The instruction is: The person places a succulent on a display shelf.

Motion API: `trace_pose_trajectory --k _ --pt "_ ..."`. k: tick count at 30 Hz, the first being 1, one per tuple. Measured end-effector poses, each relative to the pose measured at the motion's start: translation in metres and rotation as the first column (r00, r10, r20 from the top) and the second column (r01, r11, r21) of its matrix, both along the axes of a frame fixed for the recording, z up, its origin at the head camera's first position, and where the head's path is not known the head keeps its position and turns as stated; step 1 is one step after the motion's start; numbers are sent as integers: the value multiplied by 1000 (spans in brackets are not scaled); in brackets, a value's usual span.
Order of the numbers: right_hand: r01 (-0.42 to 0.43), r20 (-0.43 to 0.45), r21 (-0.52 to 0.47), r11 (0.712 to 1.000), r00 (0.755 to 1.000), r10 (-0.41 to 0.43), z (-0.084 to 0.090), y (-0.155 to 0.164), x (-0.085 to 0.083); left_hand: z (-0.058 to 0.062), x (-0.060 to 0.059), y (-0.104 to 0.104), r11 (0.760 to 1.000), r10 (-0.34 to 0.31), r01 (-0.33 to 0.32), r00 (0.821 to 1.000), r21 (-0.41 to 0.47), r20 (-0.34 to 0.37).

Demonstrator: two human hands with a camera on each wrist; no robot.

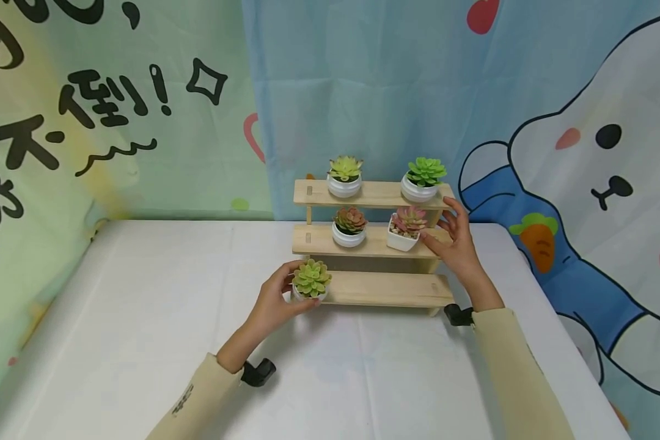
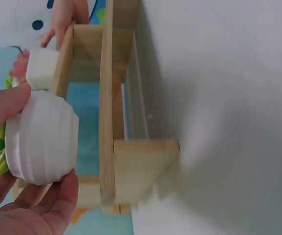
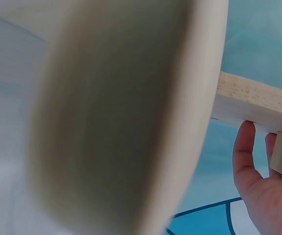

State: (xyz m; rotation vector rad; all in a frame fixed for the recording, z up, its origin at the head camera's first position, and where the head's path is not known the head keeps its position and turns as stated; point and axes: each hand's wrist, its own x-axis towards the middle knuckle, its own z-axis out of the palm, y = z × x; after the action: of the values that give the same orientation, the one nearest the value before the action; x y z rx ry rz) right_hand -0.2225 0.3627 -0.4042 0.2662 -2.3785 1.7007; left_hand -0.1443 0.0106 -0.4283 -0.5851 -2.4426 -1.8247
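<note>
My left hand (image 1: pixel 272 300) grips a small potted green succulent (image 1: pixel 311 278) by its white round pot (image 2: pixel 45 139), thumb on one side and fingertips on the other. The plant is just over the left end of the lowest board of a three-tier wooden plant stand (image 1: pixel 387 288). At the stand's right end, my right hand (image 1: pixel 462 247) holds the side frame, thumb by the middle board and fingers up at the top board. In the right wrist view, one fingertip (image 3: pixel 247 128) touches a board's underside; a sleeve blocks much of that view.
On the top board stand a yellow-green succulent (image 1: pixel 344 176) and a bright green one (image 1: pixel 423 179). The middle board carries a reddish-brown succulent (image 1: pixel 349 227) and a pink one (image 1: pixel 407 228) in a square pot. A white cloth (image 1: pixel 159 293) covers the table; printed curtains (image 1: pixel 363 79) hang behind.
</note>
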Motion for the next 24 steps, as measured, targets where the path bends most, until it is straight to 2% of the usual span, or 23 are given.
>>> trace_pose_trajectory --k 7,12,16,24 --pt "-15 19 -15 1000 1000 15 -2 3 3 -2 -11 25 996 -89 89 996 -25 -26" --pt "-14 11 -19 1000 1000 14 -4 3 5 -1 -19 43 985 -174 172 982 -24 -73" --pt "-15 8 -23 1000 1000 15 -3 1 5 -1 -22 57 978 -210 208 974 -32 -84" --pt "-22 -15 2 1000 1000 22 -1 2 4 -5 -26 79 968 -252 252 967 -7 -25"
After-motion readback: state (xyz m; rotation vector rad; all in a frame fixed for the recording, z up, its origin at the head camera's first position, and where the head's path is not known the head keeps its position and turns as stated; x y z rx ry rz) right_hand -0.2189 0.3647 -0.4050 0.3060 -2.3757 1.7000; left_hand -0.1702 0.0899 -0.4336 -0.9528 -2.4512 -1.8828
